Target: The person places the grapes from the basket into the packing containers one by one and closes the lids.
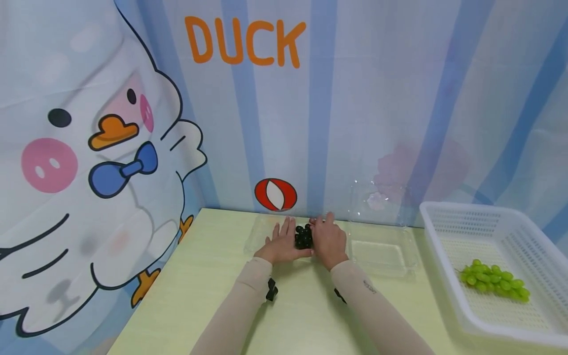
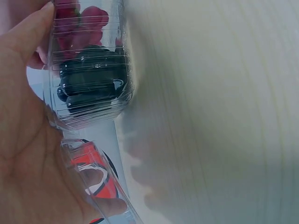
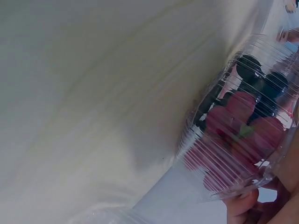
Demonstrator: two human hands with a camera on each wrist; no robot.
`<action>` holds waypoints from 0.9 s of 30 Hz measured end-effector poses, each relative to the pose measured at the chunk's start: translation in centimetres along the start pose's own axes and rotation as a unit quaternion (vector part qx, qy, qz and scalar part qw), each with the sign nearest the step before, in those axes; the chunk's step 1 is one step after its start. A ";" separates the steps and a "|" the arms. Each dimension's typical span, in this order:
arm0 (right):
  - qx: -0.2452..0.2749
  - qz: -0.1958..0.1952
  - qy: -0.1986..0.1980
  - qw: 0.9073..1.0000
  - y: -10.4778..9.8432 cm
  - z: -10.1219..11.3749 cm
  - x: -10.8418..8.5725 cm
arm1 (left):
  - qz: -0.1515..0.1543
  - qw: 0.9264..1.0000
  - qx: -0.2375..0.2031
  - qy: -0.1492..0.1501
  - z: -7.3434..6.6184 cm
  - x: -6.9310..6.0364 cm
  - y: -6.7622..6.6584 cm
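Note:
A clear plastic box holds dark grapes and red grapes; it sits between both hands near the table's back edge. My left hand lies along its left side, fingers stretched out over the clear lid and thumb along the box's front edge. From the right, my right hand curls round the box and covers most of the red grapes in the head view. In the right wrist view its thumb and fingers grip the box's end.
Another clear box stands open on the table to the right, its lid raised against the curtain. Further right, a white basket holds green grapes. A printed curtain hangs behind the table.

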State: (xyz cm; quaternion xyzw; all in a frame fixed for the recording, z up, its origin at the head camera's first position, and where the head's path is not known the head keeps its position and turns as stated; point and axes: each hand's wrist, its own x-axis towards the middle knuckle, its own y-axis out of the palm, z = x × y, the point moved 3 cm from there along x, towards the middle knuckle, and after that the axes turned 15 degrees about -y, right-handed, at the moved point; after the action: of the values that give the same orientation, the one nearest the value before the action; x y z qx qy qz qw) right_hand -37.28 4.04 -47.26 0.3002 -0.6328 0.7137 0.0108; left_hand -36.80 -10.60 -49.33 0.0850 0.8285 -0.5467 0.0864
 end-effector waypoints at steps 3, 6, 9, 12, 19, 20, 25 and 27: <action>0.001 0.007 -0.006 1.000 -0.1 0.0 0.0 | 0.000 1.000 -0.001 0.000 0.1 0.1 0.0; 0.011 0.018 -0.004 1.000 -0.2 0.0 0.1 | 0.001 1.000 -0.001 0.003 0.1 0.1 0.0; 0.016 0.032 -0.003 0.999 -0.1 -0.1 0.0 | 0.002 1.000 -0.001 0.004 0.0 0.0 -0.1; 0.015 0.038 -0.007 0.999 0.0 -0.2 0.0 | 0.001 1.000 0.000 0.005 0.0 -0.1 -0.1; 0.006 0.038 -0.014 0.999 -0.1 -0.1 -0.1 | -0.002 1.000 -0.004 0.007 0.0 -0.2 -0.1; 0.006 0.038 -0.014 0.999 -0.1 -0.1 -0.1 | -0.003 1.000 -0.004 0.007 0.0 -0.3 -0.1; 0.005 0.044 -0.011 0.999 0.0 -0.1 -0.1 | -0.006 1.000 -0.008 0.006 -0.1 -0.5 -0.2; 0.005 0.048 -0.010 0.999 0.1 -0.2 -0.1 | -0.007 1.000 -0.008 0.006 -0.1 -0.5 -0.2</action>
State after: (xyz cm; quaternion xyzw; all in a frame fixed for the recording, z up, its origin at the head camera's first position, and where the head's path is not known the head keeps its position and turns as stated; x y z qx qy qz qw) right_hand -37.35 4.21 -47.40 0.2767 -0.6428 0.7136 -0.0316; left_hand -36.36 -10.58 -48.96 0.0815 0.8341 -0.5398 0.0784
